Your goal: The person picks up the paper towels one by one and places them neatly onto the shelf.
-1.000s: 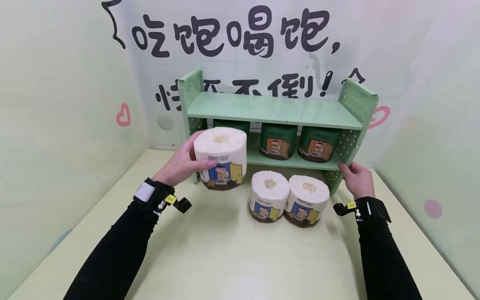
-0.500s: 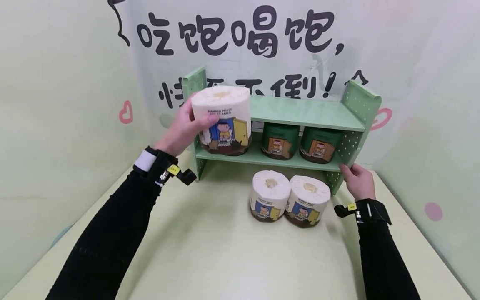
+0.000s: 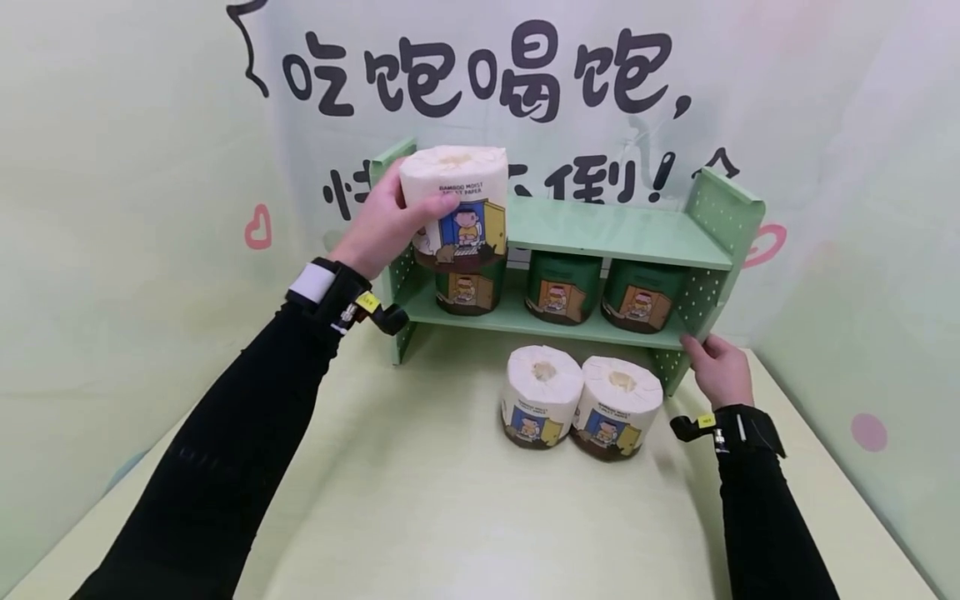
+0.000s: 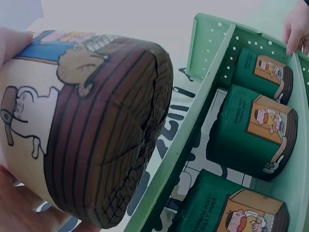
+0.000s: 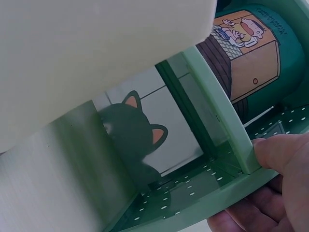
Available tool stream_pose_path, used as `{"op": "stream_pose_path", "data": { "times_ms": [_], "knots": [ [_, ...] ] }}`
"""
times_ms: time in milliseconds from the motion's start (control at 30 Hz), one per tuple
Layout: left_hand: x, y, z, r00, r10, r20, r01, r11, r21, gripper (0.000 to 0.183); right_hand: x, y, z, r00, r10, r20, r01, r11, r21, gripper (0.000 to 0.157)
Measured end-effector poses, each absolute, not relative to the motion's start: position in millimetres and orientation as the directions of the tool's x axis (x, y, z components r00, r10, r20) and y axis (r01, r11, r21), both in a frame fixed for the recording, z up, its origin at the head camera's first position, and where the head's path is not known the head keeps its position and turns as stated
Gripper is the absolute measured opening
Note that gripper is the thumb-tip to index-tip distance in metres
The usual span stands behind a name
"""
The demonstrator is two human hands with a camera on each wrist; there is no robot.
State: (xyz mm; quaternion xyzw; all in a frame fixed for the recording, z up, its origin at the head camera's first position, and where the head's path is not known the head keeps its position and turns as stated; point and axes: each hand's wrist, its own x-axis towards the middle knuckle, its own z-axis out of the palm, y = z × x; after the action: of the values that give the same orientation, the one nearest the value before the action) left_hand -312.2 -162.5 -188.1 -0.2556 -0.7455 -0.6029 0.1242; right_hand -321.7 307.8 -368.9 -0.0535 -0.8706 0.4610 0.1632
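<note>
My left hand (image 3: 390, 218) grips a white toilet paper roll (image 3: 468, 221) with a cartoon print, thumb across its front. The roll is held up before the left end of the green shelf's (image 3: 622, 227) top board; its brown underside (image 4: 106, 125) faces the left wrist camera. A gap between roll and board cannot be judged. At the shelf's lower right corner, my right hand (image 3: 720, 367) holds the side panel, with the thumb (image 5: 285, 150) on the inner side and the fingers curled round the outer edge.
Three green toilet paper rolls stand on the lower board: left (image 3: 471, 293), middle (image 3: 562, 287) and right (image 3: 645, 297). Before the shelf, two white rolls, one (image 3: 542, 400) beside the other (image 3: 617, 408), stand on the pale table (image 3: 480, 525). A printed wall (image 3: 465, 50) rises behind.
My left hand has raised the white roll from before the lower board to the height of the top board, slightly rightward. The left green roll now shows below it. My right hand keeps its hold.
</note>
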Motion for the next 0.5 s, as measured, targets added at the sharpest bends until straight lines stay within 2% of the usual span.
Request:
{"op": "stream_pose_path", "data": {
  "times_ms": [200,400,500],
  "knots": [
    [-327,-159,-188,-0.875,0.182,0.448,0.478,0.189,0.858,0.077,-320,309,-369,-0.944,0.234,0.233,-0.061,0.572,-0.818,0.053],
    [-333,-154,-186,-0.903,0.111,0.416,0.431,0.235,0.871,0.095,-320,308,-369,-0.944,0.238,0.230,-0.054,0.576,-0.816,0.053],
    [-335,-153,-185,-0.915,0.062,0.398,0.400,0.248,0.882,0.097,-320,308,-369,-0.942,0.244,0.230,-0.053,0.569,-0.821,0.052]
  ]
}}
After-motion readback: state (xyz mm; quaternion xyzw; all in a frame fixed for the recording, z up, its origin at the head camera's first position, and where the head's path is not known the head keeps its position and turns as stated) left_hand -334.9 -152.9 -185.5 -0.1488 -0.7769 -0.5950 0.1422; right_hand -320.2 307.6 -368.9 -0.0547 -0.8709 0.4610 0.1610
